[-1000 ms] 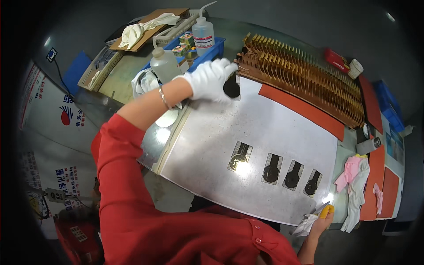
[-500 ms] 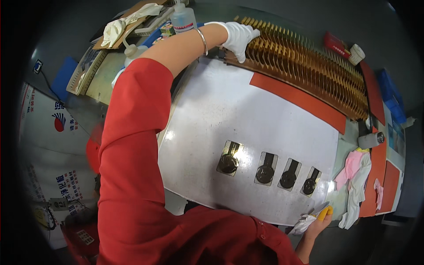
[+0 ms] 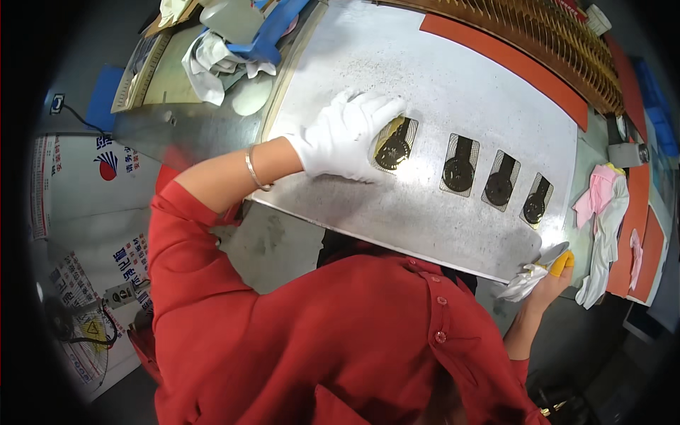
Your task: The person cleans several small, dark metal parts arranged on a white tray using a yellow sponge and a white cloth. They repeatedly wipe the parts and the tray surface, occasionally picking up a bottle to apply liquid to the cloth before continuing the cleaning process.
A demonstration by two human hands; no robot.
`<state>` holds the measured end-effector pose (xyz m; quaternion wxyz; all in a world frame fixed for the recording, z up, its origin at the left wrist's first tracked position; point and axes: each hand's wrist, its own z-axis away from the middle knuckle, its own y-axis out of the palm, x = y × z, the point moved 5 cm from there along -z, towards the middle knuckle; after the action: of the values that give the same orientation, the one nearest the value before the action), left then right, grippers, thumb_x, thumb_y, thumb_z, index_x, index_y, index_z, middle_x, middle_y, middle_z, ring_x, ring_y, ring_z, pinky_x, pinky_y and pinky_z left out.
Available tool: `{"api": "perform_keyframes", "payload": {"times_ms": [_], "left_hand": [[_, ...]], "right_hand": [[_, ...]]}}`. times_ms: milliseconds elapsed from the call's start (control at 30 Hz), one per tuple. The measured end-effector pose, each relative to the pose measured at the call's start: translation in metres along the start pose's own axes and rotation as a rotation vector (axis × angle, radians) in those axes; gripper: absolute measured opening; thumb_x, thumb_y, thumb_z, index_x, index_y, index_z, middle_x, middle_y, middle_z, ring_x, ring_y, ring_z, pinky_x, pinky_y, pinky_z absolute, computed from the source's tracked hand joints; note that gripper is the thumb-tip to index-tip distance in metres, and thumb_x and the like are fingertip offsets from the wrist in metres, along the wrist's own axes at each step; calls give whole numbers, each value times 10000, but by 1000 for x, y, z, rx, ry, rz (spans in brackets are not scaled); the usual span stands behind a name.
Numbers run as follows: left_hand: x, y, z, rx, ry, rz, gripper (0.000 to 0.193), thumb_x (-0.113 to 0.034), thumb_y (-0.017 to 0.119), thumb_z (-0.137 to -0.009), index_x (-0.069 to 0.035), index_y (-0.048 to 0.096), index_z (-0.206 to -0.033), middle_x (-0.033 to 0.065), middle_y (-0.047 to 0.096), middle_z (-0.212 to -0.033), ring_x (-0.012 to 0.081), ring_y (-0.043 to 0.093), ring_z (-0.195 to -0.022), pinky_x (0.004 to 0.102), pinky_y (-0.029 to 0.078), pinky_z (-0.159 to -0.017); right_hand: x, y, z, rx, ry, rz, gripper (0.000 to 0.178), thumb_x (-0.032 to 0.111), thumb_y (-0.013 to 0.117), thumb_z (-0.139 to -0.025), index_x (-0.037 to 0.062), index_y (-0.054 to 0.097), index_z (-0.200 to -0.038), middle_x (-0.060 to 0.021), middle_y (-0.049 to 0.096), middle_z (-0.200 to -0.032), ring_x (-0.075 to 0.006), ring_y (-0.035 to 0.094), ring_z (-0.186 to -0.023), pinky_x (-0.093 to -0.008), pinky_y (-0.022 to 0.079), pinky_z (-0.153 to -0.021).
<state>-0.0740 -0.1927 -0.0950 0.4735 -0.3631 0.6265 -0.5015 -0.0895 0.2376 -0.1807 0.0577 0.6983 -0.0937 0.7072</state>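
Observation:
Several thin metal pieces lie in a row on a white-topped table, each a mesh-like rectangle with a dark disc and stem pattern. My left hand [image 3: 347, 134], in a white glove, lies at the left edge of the leftmost piece [image 3: 394, 149], its fingers stretched along it and partly covering its corner. Whether it grips the edge cannot be told. Near the table's front right corner, my right hand [image 3: 552, 282], yellow covers on its fingertips, is closed round a crumpled white cloth [image 3: 524, 282].
At the far side stands a wooden slotted rack [image 3: 545, 42] behind a red-orange strip [image 3: 506, 64]. A white bottle [image 3: 230, 20], a blue tray [image 3: 273, 35] and crumpled white cloth [image 3: 209, 67] sit at the far left. Pink and grey cloths [image 3: 598, 198] lie at the right.
My left hand has come back from the slotted rack to the leftmost metal piece. The view has shifted, so the table sits higher in it. My right hand still holds the cloth.

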Motion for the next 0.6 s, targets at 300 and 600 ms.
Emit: {"api": "perform_keyframes", "payload": {"times_ms": [300, 600], "left_hand": [[-8, 11, 11, -81, -139, 125, 858, -289, 743, -533, -64, 352, -1264, 177, 466, -1048, 376, 503, -938, 427, 433, -812], [-7, -8, 4, -180, 30, 148, 665, -353, 725, -546, -69, 499, -1104, 133, 540, -948, 324, 543, -848, 410, 441, -746]], "right_hand": [[4, 2, -2, 9, -59, 16, 186, 173, 483, -922, 7, 523, -995, 0, 528, -829, -66, 478, -695, -212, 401, -602], [13, 6, 2, 15, -138, 97, 144, 135, 465, -915, 5, 514, -956, 1, 511, -860, -74, 454, -789, -219, 382, -716]]}}
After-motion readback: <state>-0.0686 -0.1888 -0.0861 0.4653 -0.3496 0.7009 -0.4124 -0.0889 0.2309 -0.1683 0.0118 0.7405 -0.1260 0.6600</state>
